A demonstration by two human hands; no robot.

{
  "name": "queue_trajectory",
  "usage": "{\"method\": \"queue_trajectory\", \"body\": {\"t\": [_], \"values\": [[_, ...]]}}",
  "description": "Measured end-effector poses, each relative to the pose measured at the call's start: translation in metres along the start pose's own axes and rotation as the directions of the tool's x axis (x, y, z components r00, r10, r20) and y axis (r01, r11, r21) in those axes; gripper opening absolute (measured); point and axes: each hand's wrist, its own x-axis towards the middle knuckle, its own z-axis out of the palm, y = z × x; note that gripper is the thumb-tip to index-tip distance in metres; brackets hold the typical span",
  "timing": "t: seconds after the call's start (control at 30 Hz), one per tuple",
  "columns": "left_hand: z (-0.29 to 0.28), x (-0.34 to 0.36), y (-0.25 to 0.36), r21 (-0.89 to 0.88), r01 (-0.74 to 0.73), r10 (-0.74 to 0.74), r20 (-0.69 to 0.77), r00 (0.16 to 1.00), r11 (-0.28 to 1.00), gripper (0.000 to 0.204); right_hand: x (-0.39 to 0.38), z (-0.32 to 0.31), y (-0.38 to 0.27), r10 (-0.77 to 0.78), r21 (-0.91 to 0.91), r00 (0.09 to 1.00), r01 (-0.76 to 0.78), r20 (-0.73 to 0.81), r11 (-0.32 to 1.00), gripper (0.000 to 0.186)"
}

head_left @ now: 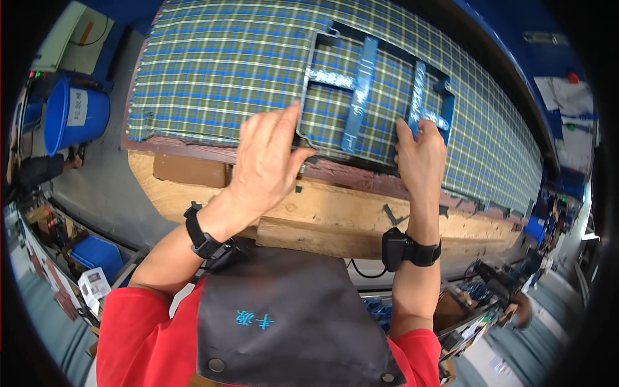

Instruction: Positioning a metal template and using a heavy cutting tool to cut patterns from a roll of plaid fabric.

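A blue metal cutting die (358,97), a frame with crossbars, lies on green, blue and white plaid fabric (219,71). My left hand (263,158) rests along the die's left edge, fingers stretched out and thumb apart near its front left corner. Over the die's front right part, my right hand (422,153) is closed, with thumb and fingers around the right crossbar. The fingertips on that bar are partly hidden. Fabric shows through the openings of the die, and its front edge lies near the fabric's front edge.
Beneath the fabric is a dark red board (361,174), with a wooden bench edge (322,222) in front. A blue machine body (509,58) stands along the far right. A blue bucket (77,116) is at the left, near another person's arm (61,166).
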Motion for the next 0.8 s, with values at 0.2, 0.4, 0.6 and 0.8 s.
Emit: {"method": "queue_trajectory", "body": {"t": [0.2,0.4,0.6,0.8], "values": [[0.004,0.006,-0.004,0.11,-0.012,0.013,-0.01,1.0,0.994,0.076,0.006,-0.011,-0.01,-0.215,-0.117,0.973,0.224,0.083,0.967,0.033],[0.009,0.0,-0.015,0.163,-0.047,0.055,-0.042,0.998,0.985,0.078,0.01,0.003,-0.005,-0.208,-0.024,0.977,0.209,0.033,0.978,0.031],[0.008,-0.001,-0.017,0.144,-0.044,0.049,-0.035,0.998,0.989,0.079,0.007,0.003,-0.006,-0.198,-0.024,0.979,0.199,0.045,0.98,0.031],[0.005,-0.001,-0.02,0.144,-0.063,0.068,-0.033,0.997,0.988,0.079,0.005,0.003,-0.006,-0.2,-0.042,0.979,0.202,0.036,0.979,0.032]]}}
